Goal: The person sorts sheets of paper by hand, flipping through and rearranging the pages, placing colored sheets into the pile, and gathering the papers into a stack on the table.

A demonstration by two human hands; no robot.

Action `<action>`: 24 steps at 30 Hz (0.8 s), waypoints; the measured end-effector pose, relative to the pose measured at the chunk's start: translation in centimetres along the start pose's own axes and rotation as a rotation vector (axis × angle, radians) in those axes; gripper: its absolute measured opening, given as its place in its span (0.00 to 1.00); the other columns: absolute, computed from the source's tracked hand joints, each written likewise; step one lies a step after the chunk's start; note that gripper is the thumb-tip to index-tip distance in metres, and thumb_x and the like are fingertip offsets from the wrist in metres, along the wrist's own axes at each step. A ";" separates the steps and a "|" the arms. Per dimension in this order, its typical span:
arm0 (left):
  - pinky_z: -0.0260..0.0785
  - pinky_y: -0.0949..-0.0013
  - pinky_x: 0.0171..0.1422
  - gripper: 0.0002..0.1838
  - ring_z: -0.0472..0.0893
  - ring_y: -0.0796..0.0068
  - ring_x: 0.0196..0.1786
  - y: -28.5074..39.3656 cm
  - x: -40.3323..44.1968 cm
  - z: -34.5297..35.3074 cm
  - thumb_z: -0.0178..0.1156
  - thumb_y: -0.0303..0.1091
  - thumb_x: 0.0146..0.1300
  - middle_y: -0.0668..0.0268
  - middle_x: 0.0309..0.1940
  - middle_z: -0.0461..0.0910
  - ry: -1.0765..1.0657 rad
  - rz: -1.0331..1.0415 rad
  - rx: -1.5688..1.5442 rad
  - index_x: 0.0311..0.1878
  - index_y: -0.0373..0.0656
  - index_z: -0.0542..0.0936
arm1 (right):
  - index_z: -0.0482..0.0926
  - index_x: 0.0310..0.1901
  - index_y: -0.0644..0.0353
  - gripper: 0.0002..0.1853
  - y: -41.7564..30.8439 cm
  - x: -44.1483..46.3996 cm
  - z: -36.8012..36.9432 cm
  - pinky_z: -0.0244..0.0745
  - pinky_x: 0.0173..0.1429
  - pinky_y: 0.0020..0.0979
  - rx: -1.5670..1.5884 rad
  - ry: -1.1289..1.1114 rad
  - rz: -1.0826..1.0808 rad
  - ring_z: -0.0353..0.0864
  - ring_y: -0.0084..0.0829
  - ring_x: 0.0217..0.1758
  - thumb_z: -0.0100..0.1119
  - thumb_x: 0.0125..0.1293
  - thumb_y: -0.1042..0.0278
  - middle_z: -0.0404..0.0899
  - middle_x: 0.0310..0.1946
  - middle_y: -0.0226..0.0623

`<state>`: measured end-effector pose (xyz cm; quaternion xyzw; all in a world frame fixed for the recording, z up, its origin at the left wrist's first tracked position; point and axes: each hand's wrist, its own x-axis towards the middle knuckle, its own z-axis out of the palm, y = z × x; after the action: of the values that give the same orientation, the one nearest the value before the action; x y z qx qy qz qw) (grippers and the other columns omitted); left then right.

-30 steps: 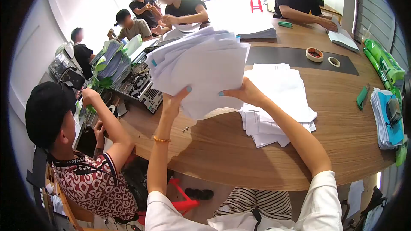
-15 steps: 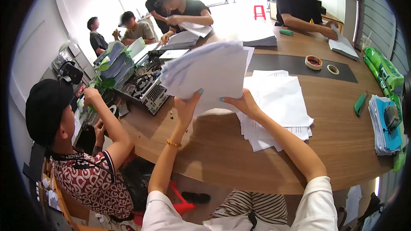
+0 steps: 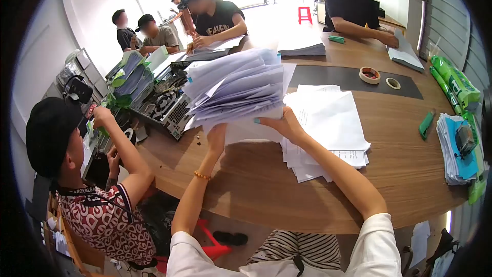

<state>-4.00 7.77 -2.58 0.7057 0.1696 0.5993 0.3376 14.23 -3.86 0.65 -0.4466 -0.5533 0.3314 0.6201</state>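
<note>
A thick, uneven stack of white paper (image 3: pixel 236 84) is held up above the wooden table (image 3: pixel 246 179), its loose edges fanned toward me. My left hand (image 3: pixel 216 136) grips its lower left part, with the fingers mostly hidden by the sheets. At the lower right, my right hand (image 3: pixel 287 125) holds the stack with the thumb across the front. Beside it on the table, under my right forearm, lies a second untidy pile of printed sheets (image 3: pixel 333 123).
An open computer case (image 3: pixel 174 113) and a bundle of papers (image 3: pixel 130 74) are at the left. A person in a patterned shirt (image 3: pixel 105 220) sits there. Tape rolls (image 3: pixel 369 75), a green cutter (image 3: pixel 426 124) and clipped papers (image 3: pixel 453 149) lie right. Other people work across the table.
The held stack has tilted, so its layered edges now face me instead of a flat sheet. My left thumb has gone out of sight. People in the background have shifted.
</note>
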 end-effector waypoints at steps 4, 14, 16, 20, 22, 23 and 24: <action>0.63 0.78 0.36 0.14 0.69 0.83 0.34 5.0 0.0 2.0 0.56 0.36 0.54 0.64 0.35 0.72 0.141 -0.175 -0.028 0.37 0.34 0.72 | 0.75 0.38 0.64 0.13 -0.4 0.1 0.0 0.68 0.42 0.22 -0.066 -0.038 -0.019 0.72 0.21 0.36 0.58 0.49 0.74 0.76 0.33 0.33; 0.64 0.74 0.43 0.22 0.71 0.76 0.40 9.5 3.2 -0.3 0.60 0.33 0.49 0.61 0.40 0.71 -0.107 -0.338 -0.403 0.46 0.35 0.67 | 0.76 0.36 0.62 0.13 -2.3 0.7 -3.0 0.69 0.38 0.25 -0.099 -0.415 0.020 0.75 0.23 0.32 0.60 0.48 0.67 0.78 0.30 0.35; 0.64 0.72 0.48 0.27 0.70 0.73 0.44 10.9 2.2 0.3 0.60 0.30 0.47 0.61 0.43 0.69 0.035 -0.429 -0.359 0.51 0.35 0.63 | 0.77 0.36 0.60 0.14 -2.1 -0.1 -2.1 0.69 0.38 0.26 -0.158 -0.357 -0.039 0.75 0.24 0.32 0.62 0.47 0.64 0.78 0.29 0.34; 0.63 0.72 0.48 0.27 0.70 0.72 0.45 12.7 0.6 -0.9 0.61 0.29 0.46 0.62 0.43 0.69 0.020 -0.382 -0.205 0.51 0.36 0.64 | 0.75 0.39 0.61 0.15 -5.8 -1.6 -0.9 0.68 0.42 0.26 -0.425 -0.481 -0.034 0.72 0.24 0.37 0.61 0.48 0.69 0.76 0.33 0.32; 0.62 0.72 0.51 0.27 0.67 0.73 0.48 13.1 -0.1 -1.3 0.59 0.33 0.50 0.63 0.45 0.68 -0.046 -0.316 0.002 0.53 0.37 0.62 | 0.70 0.45 0.61 0.20 -6.9 -2.3 0.3 0.67 0.46 0.27 0.023 -0.295 0.015 0.70 0.26 0.43 0.60 0.48 0.68 0.73 0.39 0.35; 0.60 0.73 0.52 0.28 0.67 0.73 0.49 13.2 -0.1 -1.4 0.58 0.34 0.50 0.63 0.47 0.68 -0.061 -0.216 0.106 0.54 0.37 0.62 | 0.64 0.51 0.59 0.25 -7.5 -2.3 0.6 0.66 0.48 0.29 -0.021 -0.292 0.071 0.67 0.28 0.48 0.59 0.50 0.68 0.69 0.45 0.36; 0.59 0.74 0.53 0.28 0.67 0.73 0.49 13.1 0.0 -1.4 0.58 0.36 0.51 0.62 0.48 0.67 -0.074 -0.114 0.211 0.55 0.37 0.61 | 0.66 0.50 0.59 0.23 -7.4 -2.7 1.1 0.66 0.48 0.29 -0.058 -0.211 -0.053 0.68 0.27 0.47 0.59 0.51 0.66 0.70 0.43 0.36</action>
<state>-7.53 -1.18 6.39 0.7482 0.2589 0.5315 0.3011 12.07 -8.90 6.44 -0.4121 -0.6365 0.3439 0.5539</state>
